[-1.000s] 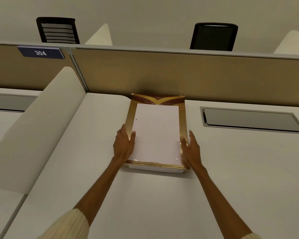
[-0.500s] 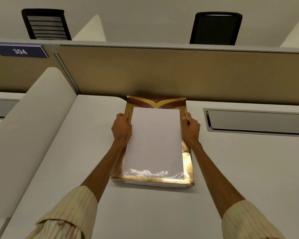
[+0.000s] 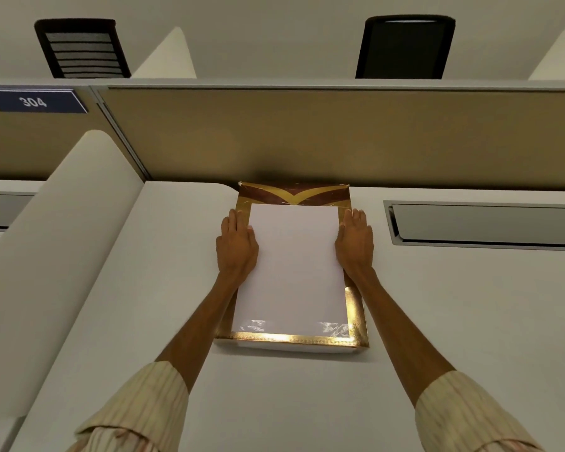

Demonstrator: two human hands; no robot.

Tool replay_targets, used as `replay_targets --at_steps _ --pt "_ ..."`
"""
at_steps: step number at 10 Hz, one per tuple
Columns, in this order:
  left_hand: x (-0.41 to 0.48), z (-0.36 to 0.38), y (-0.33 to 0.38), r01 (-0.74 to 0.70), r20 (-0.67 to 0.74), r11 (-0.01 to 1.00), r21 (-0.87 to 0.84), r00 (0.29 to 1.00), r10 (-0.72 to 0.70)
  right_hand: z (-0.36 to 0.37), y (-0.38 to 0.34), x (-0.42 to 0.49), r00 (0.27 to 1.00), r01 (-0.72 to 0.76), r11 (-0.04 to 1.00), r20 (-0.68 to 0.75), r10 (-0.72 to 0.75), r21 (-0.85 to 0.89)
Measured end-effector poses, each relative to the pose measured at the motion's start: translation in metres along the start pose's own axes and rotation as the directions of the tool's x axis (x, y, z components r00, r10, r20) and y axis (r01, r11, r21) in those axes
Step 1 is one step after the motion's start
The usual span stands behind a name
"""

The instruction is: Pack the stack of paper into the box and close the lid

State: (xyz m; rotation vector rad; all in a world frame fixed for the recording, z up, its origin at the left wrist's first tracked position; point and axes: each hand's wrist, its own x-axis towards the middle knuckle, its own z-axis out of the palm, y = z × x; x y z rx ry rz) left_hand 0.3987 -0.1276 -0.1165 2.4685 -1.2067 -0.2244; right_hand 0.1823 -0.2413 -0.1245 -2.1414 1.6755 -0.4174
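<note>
Nearest us, two striped sleeves (image 3: 134, 409), pushed up the forearms, reach out over the pale desk (image 3: 118, 321). Ahead of them sits the gold box (image 3: 356, 308), its near rim bright with reflected light, its long axis running straight away from the person, near to far. Inside lies the stack of paper (image 3: 291, 265), a white sheet face up, lined up with the box the same way, gold border showing on all sides. Now the hands: the left hand (image 3: 237, 246) lies flat with fingers stretched out along the left edge of the stack, thumb resting on the paper; it grasps nothing. The right hand (image 3: 354, 243) mirrors it on the right edge, fingers extended and pointing far, palm down, also unclenched. So the paper sits squarely between the two hands, both placed toward its far half. Beyond the fingertips, the brown-and-gold lid (image 3: 294, 194) stands up against the tan partition (image 3: 307, 135), not shut. To the right, a grey recessed desk panel (image 3: 483, 223). Far left, a blue sign (image 3: 33, 101) reading 304, and past the partition two black chairs (image 3: 405, 47).
</note>
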Motion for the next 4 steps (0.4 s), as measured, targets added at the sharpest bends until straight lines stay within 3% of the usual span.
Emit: replay_targets --at_steps 1,3,4 --pt "0.001 -0.001 -0.002 -0.027 0.031 0.998 0.06 0.999 0.025 -0.001 -0.001 0.001 1.0 0.018 0.993 0.006 -0.018 -0.114" --pt "-0.01 -0.006 0.011 -0.057 0.033 0.994 0.089 0.998 0.054 -0.015 -0.004 -0.005 0.998 0.007 0.995 0.06 -0.001 -0.102" --pt "-0.016 -0.013 0.027 -0.101 -0.037 0.991 0.088 0.994 0.105 -0.024 -0.011 -0.009 0.997 0.031 0.99 0.073 -0.021 -0.134"
